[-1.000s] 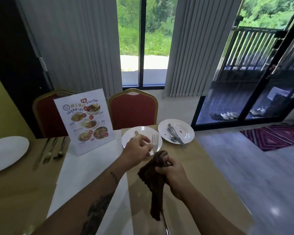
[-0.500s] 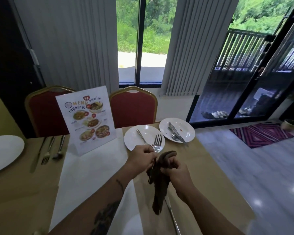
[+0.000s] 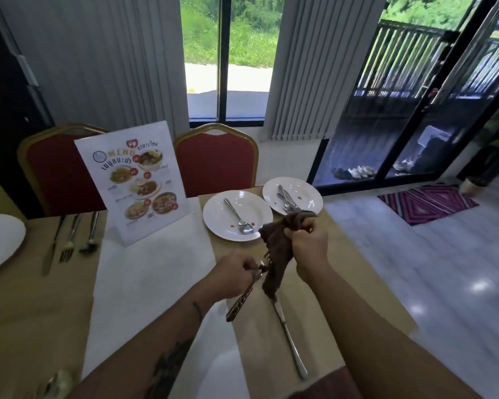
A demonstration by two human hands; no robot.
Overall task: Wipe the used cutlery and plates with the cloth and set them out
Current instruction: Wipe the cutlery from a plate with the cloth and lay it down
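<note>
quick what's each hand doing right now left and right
Left hand: closed on the fork, gripping its handle.
Right hand: closed on the brown cloth, bunched around the fork's tines.

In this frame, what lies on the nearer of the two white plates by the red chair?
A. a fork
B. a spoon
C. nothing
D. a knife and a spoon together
B: a single spoon lies on the nearer plate, beside small red stains; the fork is in the left hand, with its tines at the brown cloth held by the right hand.
</note>
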